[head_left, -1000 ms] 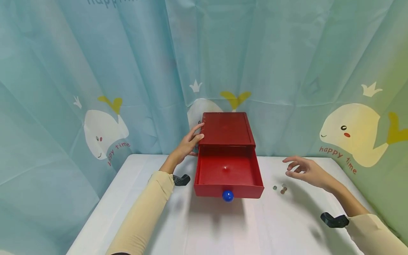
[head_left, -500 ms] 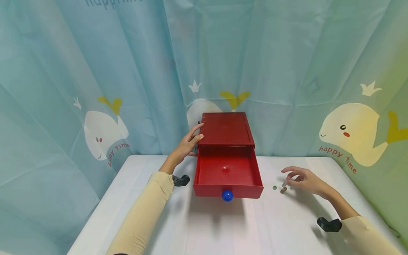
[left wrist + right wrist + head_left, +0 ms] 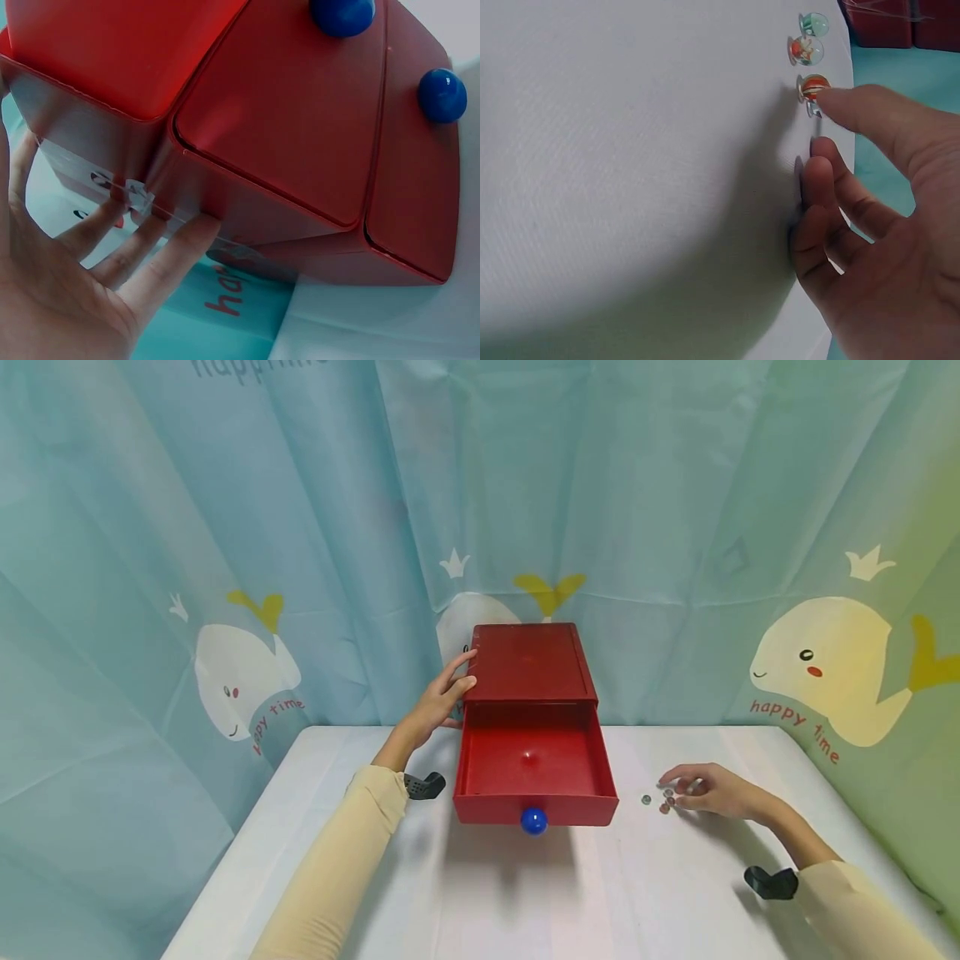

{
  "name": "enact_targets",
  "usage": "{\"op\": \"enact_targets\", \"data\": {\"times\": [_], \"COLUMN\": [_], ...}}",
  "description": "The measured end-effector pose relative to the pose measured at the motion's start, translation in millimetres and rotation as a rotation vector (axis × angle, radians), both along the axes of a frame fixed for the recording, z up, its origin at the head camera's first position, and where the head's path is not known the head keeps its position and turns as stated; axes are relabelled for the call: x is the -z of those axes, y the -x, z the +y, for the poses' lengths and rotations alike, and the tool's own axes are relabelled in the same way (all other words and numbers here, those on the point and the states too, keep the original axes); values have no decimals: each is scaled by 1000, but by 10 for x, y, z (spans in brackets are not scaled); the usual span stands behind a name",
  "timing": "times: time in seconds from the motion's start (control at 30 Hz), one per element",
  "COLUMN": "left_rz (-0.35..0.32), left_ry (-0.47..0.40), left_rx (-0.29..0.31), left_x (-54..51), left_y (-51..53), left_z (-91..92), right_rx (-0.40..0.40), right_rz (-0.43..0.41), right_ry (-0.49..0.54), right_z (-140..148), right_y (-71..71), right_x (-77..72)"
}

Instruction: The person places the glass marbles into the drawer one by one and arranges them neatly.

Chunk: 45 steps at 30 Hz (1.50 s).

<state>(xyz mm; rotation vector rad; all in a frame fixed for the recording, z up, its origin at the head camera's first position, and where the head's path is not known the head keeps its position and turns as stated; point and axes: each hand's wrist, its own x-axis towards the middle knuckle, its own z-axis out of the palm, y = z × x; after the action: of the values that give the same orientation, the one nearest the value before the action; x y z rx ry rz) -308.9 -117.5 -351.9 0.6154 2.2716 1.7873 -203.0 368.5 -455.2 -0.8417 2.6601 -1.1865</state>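
Note:
A red drawer cabinet [image 3: 531,660] stands mid-table, its top drawer [image 3: 536,810] pulled out and showing a bare floor and a blue knob [image 3: 534,821]. My left hand [image 3: 435,703] rests against the cabinet's left side, fingers spread and fairly straight. To the right, my right hand [image 3: 723,791] is low over a small group of glass marbles. In the right wrist view its thumb tip overlaps an orange-striped marble [image 3: 814,86]; contact cannot be told. Beyond lie an orange-and-white marble [image 3: 808,50] and a green one [image 3: 815,25]. Another marble is partly hidden below the thumb.
Two closed drawers with blue knobs [image 3: 442,96] show in the left wrist view. A white-covered table [image 3: 615,902] carries everything. Behind it hangs a blue-green curtain [image 3: 645,527] with whale prints, close to the cabinet's back.
My right hand has come down and slightly left to the marbles, its fingertips now around them. The left hand stays on the cabinet, and the drawer remains pulled out.

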Motion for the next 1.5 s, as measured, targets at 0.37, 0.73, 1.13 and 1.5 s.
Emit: {"op": "enact_targets", "data": {"times": [0.37,0.73,1.13,1.5], "left_rz": [5,1,9,2], "left_ry": [0,-6,-6,-1], "left_rx": [-8,-2,16,6], "left_x": [-12,-32,-42,-14], "left_y": [16,13,6,-1], "left_z": [-3,-4,-1,1], "right_rx": [104,163,186,186], "right_rz": [-71,-53,-69,-97], "right_ry": [-56,-65,-87,-75], "right_z": [-61,-63,-99,-102], "right_y": [-7,-22,-47,-64], "right_x": [-5,12,-1,38]}}
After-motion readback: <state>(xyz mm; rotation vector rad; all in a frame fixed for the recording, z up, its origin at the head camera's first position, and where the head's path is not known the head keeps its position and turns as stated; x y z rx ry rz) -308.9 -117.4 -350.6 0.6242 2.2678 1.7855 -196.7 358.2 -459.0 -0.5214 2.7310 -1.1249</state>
